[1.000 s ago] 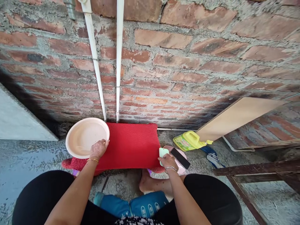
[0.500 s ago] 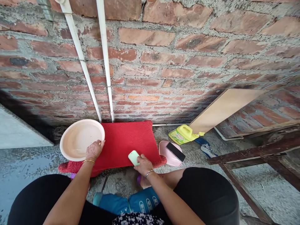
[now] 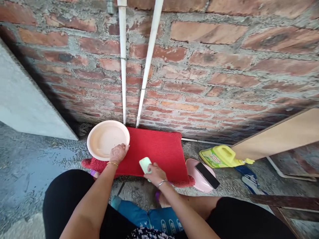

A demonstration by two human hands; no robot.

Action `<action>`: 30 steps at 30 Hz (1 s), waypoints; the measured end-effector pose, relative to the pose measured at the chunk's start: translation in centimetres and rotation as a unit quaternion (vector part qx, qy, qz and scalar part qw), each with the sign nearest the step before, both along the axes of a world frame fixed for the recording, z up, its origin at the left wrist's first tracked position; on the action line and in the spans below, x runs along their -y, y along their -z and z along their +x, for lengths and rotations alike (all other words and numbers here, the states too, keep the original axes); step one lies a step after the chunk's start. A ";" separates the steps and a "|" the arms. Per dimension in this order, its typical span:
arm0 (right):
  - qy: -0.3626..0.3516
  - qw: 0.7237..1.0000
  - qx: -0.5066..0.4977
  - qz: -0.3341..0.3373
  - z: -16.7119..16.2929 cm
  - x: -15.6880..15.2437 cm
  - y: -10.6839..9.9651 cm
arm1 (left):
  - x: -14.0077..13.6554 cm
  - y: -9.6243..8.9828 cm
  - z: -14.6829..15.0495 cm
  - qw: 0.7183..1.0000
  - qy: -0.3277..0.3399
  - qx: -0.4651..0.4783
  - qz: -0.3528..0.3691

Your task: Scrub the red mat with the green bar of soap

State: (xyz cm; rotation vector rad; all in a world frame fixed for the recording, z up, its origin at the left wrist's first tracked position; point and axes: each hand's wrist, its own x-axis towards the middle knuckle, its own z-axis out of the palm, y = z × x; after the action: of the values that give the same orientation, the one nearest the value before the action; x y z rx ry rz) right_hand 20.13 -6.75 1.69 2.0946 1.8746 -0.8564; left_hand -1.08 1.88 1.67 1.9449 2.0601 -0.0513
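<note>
My left hand is closed over the near right rim of a pale pink basin. The basin stands at the left end of a red mat; whether water lies in it is hard to make out. In my right hand is a pale green, flat, round-cornered block, held over the mat's near part. My fingers hide much of the block, so I cannot tell if it is a brush or soap. The mat's near edge hangs in front of my feet.
Right of the mat, a black phone lies on a pink plastic lid or stool. Beyond are a yellow jug, a leaning board and a wooden frame. White pipes run down the brick wall. A grey slab stands left.
The view has swung left, so the scene sits further right in the picture. My left hand keeps its hold on the basin rim. The block stays in my right hand over the mat.
</note>
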 end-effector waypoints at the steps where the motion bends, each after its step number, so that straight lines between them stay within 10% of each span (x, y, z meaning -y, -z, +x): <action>1: -0.048 0.999 -0.010 0.001 -2.5 -0.2 0.2 | 0.0 0.0 -0.1 1.000 0.000 0.002 -0.001; 9: -0.250 0.967 -0.039 0.036 -12.5 -1.6 1.2 | -0.3 0.3 -0.3 1.000 0.014 0.003 -0.010; 21: 0.162 0.985 0.066 0.002 6.6 -1.7 0.5 | -0.2 0.3 -0.3 1.000 0.003 0.016 -0.010; 30: 0.017 0.999 -0.027 0.044 -6.7 -4.7 0.4 | 0.1 -0.4 -0.1 1.000 0.010 -0.004 0.004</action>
State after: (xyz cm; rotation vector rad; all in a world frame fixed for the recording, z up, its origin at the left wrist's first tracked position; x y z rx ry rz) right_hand 13.45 -2.05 1.31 2.1816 1.9434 -0.8599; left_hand -1.18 1.75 2.05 1.9729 2.0491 -0.0564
